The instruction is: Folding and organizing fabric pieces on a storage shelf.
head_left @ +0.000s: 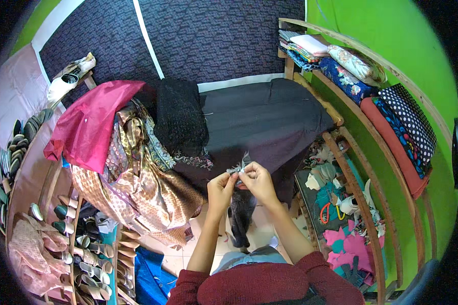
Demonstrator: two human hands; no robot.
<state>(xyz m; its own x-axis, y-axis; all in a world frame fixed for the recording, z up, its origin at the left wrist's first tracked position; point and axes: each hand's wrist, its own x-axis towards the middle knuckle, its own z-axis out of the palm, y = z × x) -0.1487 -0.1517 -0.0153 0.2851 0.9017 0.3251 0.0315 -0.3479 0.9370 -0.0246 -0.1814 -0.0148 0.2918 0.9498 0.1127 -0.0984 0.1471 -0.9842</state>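
My left hand (221, 191) and my right hand (258, 182) are close together in front of my chest, fingertips pinched. Between them is a small grey scrap of frayed cloth (235, 169), mostly covered by my fingers. Just beyond lies a table draped in black cloth (262, 117). Below my hands a dark, soft-looking shape (241, 218) stands out against the pale floor tiles; I cannot make out what it is.
A black knitted cloth (180, 114), a pink cloth (99, 127) and shiny gold patterned fabric (137, 178) are heaped left. Racks of shoes (91, 274) stand beyond them. To the right, a wooden shelf (359, 104) bears folded fabrics, with scraps and scissors (325, 213) lower down.
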